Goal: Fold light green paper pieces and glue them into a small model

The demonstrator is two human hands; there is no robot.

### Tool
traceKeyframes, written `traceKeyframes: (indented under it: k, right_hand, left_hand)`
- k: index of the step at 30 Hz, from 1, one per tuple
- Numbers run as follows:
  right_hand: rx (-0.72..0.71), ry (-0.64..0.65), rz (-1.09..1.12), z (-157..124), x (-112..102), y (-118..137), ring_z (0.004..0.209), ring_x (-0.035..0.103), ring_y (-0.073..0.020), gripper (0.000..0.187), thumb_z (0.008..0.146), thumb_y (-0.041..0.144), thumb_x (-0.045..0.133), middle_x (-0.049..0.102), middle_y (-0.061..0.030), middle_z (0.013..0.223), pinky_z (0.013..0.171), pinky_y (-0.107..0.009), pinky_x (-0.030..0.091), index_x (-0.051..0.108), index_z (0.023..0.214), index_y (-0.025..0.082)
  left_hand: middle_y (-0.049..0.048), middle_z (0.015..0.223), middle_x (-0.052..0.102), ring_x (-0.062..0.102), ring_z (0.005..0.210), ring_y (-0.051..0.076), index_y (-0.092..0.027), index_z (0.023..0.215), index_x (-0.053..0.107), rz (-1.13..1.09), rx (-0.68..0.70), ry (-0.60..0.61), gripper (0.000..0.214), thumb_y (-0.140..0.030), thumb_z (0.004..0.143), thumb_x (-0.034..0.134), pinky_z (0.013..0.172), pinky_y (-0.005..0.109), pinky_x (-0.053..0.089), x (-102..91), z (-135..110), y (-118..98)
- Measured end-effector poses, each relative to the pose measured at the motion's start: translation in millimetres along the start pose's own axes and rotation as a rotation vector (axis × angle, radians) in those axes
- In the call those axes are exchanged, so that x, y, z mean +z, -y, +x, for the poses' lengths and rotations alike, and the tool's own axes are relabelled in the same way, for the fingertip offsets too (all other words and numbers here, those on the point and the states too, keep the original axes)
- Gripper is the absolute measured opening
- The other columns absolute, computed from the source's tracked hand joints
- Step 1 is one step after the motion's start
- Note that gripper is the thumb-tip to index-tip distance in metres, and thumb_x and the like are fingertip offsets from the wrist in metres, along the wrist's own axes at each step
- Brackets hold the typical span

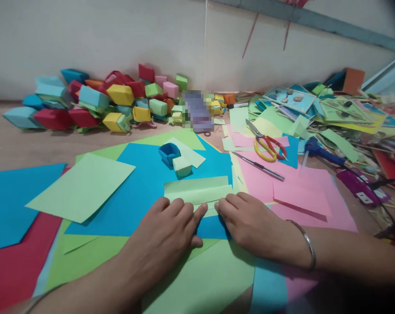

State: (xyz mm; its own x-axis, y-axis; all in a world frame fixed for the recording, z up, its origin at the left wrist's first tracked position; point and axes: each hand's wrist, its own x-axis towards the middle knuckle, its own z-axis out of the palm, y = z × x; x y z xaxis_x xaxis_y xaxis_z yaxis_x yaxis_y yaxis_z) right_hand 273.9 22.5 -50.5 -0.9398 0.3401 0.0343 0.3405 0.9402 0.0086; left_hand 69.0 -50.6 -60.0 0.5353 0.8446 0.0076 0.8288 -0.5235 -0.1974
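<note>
A creased strip of pale green paper (pixel 197 187) lies on a large blue sheet (pixel 141 165). My left hand (pixel 173 222) is closed, with curled fingers on the near left edge of the strip and the index finger reaching toward its middle. At the near right edge my right hand (pixel 249 218) is also closed, its fingertips bent down onto the paper. Both hands touch the strip, and they hide part of its near edge. Just beyond it sit a small folded blue paper box (pixel 169 153) and a small pale green paper box (pixel 182 166).
Many coloured paper boxes (pixel 92 98) are heaped along the wall. To the right lie scissors (pixel 266 144), a craft knife (pixel 259 165), a blue glue gun (pixel 324 152) and a purple power strip (pixel 362 187). A loose pale green sheet (pixel 82 185) lies at left.
</note>
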Motion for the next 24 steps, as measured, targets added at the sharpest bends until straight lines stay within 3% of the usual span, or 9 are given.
traceKeyframes:
  k: [4, 10, 15, 17, 20, 22, 24]
  right_hand:
    - [-0.032, 0.029, 0.018, 0, -1, 2, 0.074, 0.042, -0.02, 0.017, 0.092, 0.005, 0.05, 0.059, -0.0064, 0.087, 0.061, -0.037, 0.028, 0.061, 0.085, 0.014]
    - [-0.036, 0.108, 0.036, 0, -5, 1, 0.077, 0.043, -0.0203, 0.018, 0.093, 0.005, 0.05, 0.06, -0.0076, 0.093, 0.06, -0.037, 0.026, 0.06, 0.081, 0.014]
    - [-0.054, 0.111, 0.023, 0, -2, -2, 0.076, 0.042, -0.0196, 0.02, 0.092, 0.001, 0.049, 0.06, -0.008, 0.093, 0.059, -0.036, 0.025, 0.061, 0.081, 0.014]
    - [-0.061, 0.097, 0.014, 0, 0, -2, 0.075, 0.042, -0.0194, 0.019, 0.092, 0.002, 0.05, 0.06, -0.0078, 0.092, 0.06, -0.036, 0.025, 0.061, 0.081, 0.013]
    - [-0.063, 0.036, -0.016, -1, 2, -3, 0.073, 0.042, -0.019, 0.019, 0.093, 0.003, 0.05, 0.059, -0.0072, 0.088, 0.061, -0.036, 0.027, 0.061, 0.082, 0.013]
    - [-0.106, -0.051, -0.053, -1, 3, -5, 0.073, 0.042, -0.0192, 0.021, 0.096, 0.006, 0.047, 0.058, -0.0067, 0.083, 0.062, -0.035, 0.029, 0.062, 0.082, 0.013]
    - [-0.136, -0.19, -0.066, 1, 6, -9, 0.074, 0.044, -0.0195, 0.026, 0.099, 0.008, 0.043, 0.059, -0.0076, 0.083, 0.065, -0.034, 0.031, 0.063, 0.082, 0.013]
  left_hand:
    - [0.0077, 0.072, 0.068, 0.055, 0.064, 0.023, -0.009, 0.121, 0.069, 0.087, 0.01, -0.017, 0.033, -0.025, 0.095, 0.057, 0.058, 0.038, 0.029, 0.1, -10, -6]
    - [0.0084, 0.06, 0.064, 0.056, 0.055, 0.023, -0.001, 0.121, 0.068, 0.184, -0.009, 0.024, 0.035, -0.011, 0.093, 0.05, 0.055, 0.035, 0.03, 5.0, -40, -11]
    - [0.0077, 0.063, 0.067, 0.058, 0.053, 0.024, -0.018, 0.098, 0.078, 0.125, -0.103, 0.11, 0.03, -0.008, 0.085, 0.053, 0.054, 0.034, 0.033, -10.9, -59, -8]
    - [0.005, 0.062, 0.065, 0.058, 0.053, 0.024, -0.023, 0.082, 0.077, 0.092, -0.128, 0.075, 0.029, -0.007, 0.083, 0.053, 0.054, 0.034, 0.034, -18.8, -54, -7]
    - [0.0033, 0.059, 0.06, 0.058, 0.055, 0.024, -0.021, 0.071, 0.072, 0.121, -0.128, -0.09, 0.032, -0.001, 0.082, 0.049, 0.055, 0.034, 0.036, -21.7, -33, -3]
    - [0.0036, 0.063, 0.062, 0.058, 0.057, 0.023, -0.018, 0.084, 0.074, 0.151, -0.096, -0.195, 0.035, 0.004, 0.079, 0.047, 0.056, 0.034, 0.037, -16.6, -19, 1]
    - [0.0038, 0.064, 0.064, 0.057, 0.057, 0.021, -0.015, 0.094, 0.074, 0.146, -0.055, -0.224, 0.038, 0.006, 0.08, 0.046, 0.056, 0.034, 0.036, -8.1, -11, 5]
